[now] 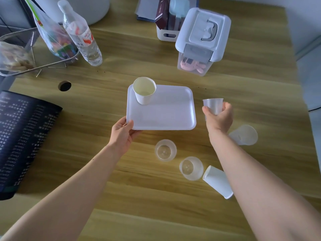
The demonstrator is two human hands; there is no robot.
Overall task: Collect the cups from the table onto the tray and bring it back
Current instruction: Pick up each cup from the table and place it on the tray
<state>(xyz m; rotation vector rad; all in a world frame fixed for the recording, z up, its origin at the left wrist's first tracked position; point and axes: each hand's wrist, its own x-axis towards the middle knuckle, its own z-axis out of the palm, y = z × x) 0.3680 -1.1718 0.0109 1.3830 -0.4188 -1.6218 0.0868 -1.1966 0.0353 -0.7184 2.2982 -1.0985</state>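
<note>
A white tray (166, 115) lies on the wooden table, and my left hand (122, 132) grips its near left corner. A white paper cup (144, 93) stands upright in the tray's far left corner. My right hand (218, 117) holds a clear plastic cup (213, 106) upright just right of the tray. Two clear cups (165, 150) (191, 168) stand upright on the table near the tray's front edge. A white paper cup (218, 181) lies on its side beside my right forearm. Another clear cup (245, 134) lies tipped over behind my right wrist.
A water bottle (81, 35) and a wire basket (17, 54) with snack bags stand at the back left. A lidded plastic storage box (201, 40) and a white organiser (166, 34) sit at the back right. A dark mesh basket (22, 136) lies at the left, near a cable hole (64, 85).
</note>
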